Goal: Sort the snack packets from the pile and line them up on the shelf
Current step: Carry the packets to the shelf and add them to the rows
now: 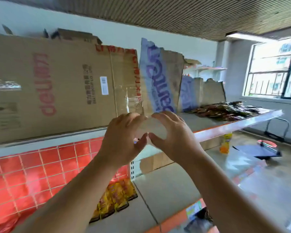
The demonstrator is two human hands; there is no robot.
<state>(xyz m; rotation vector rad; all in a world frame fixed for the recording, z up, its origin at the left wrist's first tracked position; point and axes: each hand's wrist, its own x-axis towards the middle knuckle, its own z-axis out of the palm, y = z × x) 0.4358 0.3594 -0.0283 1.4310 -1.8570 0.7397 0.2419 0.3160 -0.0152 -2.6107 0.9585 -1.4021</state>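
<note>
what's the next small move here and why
Probably reach the right hand rightward to the pile of snack packets on the upper shelf: it and the left hand seem to hold no packet, and the pile lies unsorted.

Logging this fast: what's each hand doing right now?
Left hand: fingers curved, cannot tell if it holds anything.
Right hand: fingers curved, cannot tell either.

Matt brown cardboard sheets (57,84) — glossy snack packets (114,199).
</note>
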